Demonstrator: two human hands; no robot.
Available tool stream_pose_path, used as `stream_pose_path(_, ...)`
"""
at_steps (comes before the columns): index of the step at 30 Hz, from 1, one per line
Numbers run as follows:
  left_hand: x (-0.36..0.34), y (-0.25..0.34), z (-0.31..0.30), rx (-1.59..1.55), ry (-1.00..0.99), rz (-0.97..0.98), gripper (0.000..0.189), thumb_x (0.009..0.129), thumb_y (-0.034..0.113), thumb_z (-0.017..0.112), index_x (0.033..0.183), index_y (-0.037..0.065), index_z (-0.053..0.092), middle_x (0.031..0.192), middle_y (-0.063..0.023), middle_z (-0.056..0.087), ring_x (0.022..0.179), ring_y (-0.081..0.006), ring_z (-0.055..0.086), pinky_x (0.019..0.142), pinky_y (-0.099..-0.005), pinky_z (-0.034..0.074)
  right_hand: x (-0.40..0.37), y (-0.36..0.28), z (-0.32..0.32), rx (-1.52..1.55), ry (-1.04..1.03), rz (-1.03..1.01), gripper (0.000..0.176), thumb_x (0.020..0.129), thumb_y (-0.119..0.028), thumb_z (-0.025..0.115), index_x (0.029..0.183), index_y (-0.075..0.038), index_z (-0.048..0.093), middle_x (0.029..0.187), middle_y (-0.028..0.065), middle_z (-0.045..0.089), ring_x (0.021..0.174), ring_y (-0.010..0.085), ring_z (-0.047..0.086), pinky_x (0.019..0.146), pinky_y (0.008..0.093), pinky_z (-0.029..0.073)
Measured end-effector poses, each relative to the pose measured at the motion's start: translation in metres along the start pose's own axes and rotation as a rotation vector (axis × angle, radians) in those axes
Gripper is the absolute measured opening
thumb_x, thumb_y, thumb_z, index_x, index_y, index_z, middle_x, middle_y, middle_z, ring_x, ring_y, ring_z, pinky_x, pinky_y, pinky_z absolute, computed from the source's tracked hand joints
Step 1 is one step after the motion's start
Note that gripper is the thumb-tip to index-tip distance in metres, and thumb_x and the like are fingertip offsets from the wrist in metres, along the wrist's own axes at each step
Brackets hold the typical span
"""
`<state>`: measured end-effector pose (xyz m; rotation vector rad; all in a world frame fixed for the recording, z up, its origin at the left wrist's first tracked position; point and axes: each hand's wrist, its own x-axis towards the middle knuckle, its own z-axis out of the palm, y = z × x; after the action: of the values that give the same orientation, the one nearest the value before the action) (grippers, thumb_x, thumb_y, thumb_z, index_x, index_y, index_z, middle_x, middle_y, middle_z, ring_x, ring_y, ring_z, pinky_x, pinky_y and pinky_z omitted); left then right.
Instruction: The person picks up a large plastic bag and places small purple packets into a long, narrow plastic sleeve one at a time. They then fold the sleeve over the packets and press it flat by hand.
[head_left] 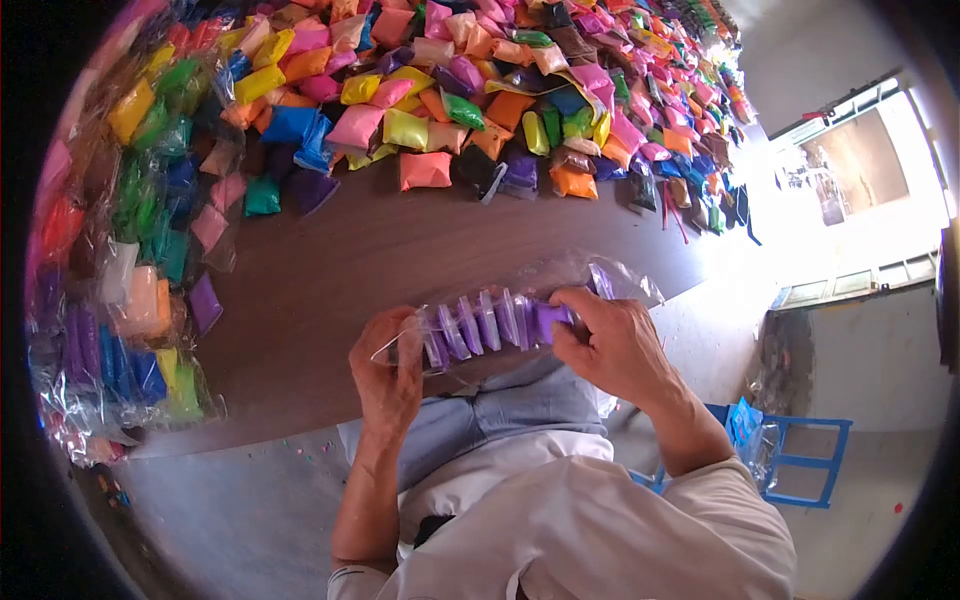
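Over the table's near edge, both hands hold a row of several small purple packets (480,325) standing on edge, side by side, in clear plastic. My left hand (388,365) is closed around the row's left end, where a bit of clear film pokes out past the fingers. At the other end, my right hand (618,345) pinches a purple packet (552,320) between thumb and fingers. Loose clear film (635,280) spreads behind the right hand, with another purple piece (601,281) showing through it.
A big heap of colourful small packets (425,170) covers the far side of the dark brown table (300,270). Clear bags of sorted packets (125,310) lie along the left. A blue chair frame (825,465) stands at the right, below a bright opening (850,180).
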<state>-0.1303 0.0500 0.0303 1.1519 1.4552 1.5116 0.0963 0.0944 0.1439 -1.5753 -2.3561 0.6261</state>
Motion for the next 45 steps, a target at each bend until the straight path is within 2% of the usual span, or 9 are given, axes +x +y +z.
stream_pose_path(6,0.002,0.004,0.000,0.097,0.003,0.104,0.025,0.095,0.017,0.060,0.090,-0.007,0.064,0.088,-0.0121,0.065,0.083,-0.0181,0.059,0.078,-0.0298,0.047,0.008,0.005,0.005,-0.023,-0.019,0.054,0.027,0.083,-0.024,0.063,0.101,-0.003,0.065,0.072,0.0208,0.065,0.067,0.0369,0.066,0.063,0.0461,0.051)
stream_pose_path(10,0.000,0.004,0.001,0.020,0.008,0.020,0.023,0.095,0.016,0.059,0.090,-0.006,0.064,0.086,-0.0113,0.065,0.082,-0.0166,0.058,0.076,-0.0295,0.046,0.012,0.005,-0.004,-0.019,-0.045,0.155,0.025,0.083,-0.025,0.064,0.098,-0.005,0.065,0.070,0.0205,0.064,0.068,0.0374,0.066,0.065,0.0473,0.051)
stream_pose_path(13,0.001,0.004,0.001,0.033,-0.006,0.020,0.022,0.095,0.015,0.059,0.091,-0.006,0.064,0.087,-0.0111,0.065,0.081,-0.0164,0.058,0.075,-0.0294,0.046,0.013,0.011,0.006,-0.006,-0.025,0.038,0.024,0.083,-0.026,0.063,0.096,-0.005,0.064,0.069,0.0198,0.064,0.068,0.0381,0.065,0.064,0.0487,0.051)
stream_pose_path(16,0.001,0.002,0.000,0.052,-0.006,0.056,0.022,0.095,0.015,0.059,0.091,-0.006,0.064,0.087,-0.0115,0.065,0.081,-0.0176,0.059,0.075,-0.0298,0.046,0.019,0.020,0.019,-0.141,-0.045,-0.031,0.022,0.083,-0.021,0.066,0.099,-0.005,0.067,0.071,0.0171,0.065,0.065,0.0335,0.065,0.061,0.0416,0.050)
stream_pose_path(19,0.001,0.003,0.000,0.061,-0.003,0.069,0.023,0.095,0.016,0.059,0.091,-0.005,0.065,0.089,-0.0121,0.066,0.083,-0.0191,0.060,0.076,-0.0303,0.046,0.021,0.011,0.015,-0.206,-0.086,-0.026,0.019,0.085,-0.024,0.061,0.089,-0.006,0.063,0.070,0.0200,0.063,0.068,0.0403,0.063,0.063,0.0512,0.048)
stream_pose_path(26,-0.002,-0.008,0.000,-0.017,0.002,0.059,0.026,0.095,0.021,0.060,0.092,-0.004,0.066,0.093,-0.0126,0.066,0.088,-0.0205,0.061,0.080,-0.0309,0.046,0.007,0.011,-0.026,0.043,0.090,-0.004,0.013,0.090,-0.009,0.055,0.097,-0.004,0.064,0.082,0.0198,0.065,0.076,0.0369,0.065,0.065,0.0408,0.052)
stream_pose_path(29,-0.001,-0.003,0.002,-0.047,0.007,0.039,0.027,0.095,0.022,0.061,0.091,-0.004,0.066,0.094,-0.0120,0.066,0.090,-0.0196,0.060,0.081,-0.0312,0.046,-0.001,0.019,-0.041,0.118,0.165,0.058,0.018,0.091,-0.006,0.058,0.106,0.001,0.065,0.081,0.0139,0.068,0.072,0.0256,0.068,0.065,0.0308,0.053)
stream_pose_path(36,-0.001,0.003,0.003,-0.054,0.014,-0.016,0.026,0.095,0.020,0.062,0.089,-0.005,0.066,0.096,-0.0118,0.065,0.091,-0.0177,0.058,0.082,-0.0311,0.045,-0.004,0.014,-0.040,-0.079,-0.090,-0.147,0.053,0.074,-0.010,0.075,0.124,-0.002,0.057,0.131,0.0170,0.055,0.124,0.0327,0.051,0.104,0.0406,0.041)
stream_pose_path(45,0.000,0.006,0.003,0.014,0.011,0.012,0.025,0.095,0.018,0.061,0.088,-0.005,0.065,0.095,-0.0110,0.064,0.090,-0.0174,0.058,0.083,-0.0298,0.045,-0.001,0.031,-0.031,-0.375,-0.213,-0.071,0.077,0.067,-0.019,0.083,0.133,-0.003,0.048,0.139,0.0156,0.048,0.128,0.0327,0.045,0.108,0.0405,0.035)
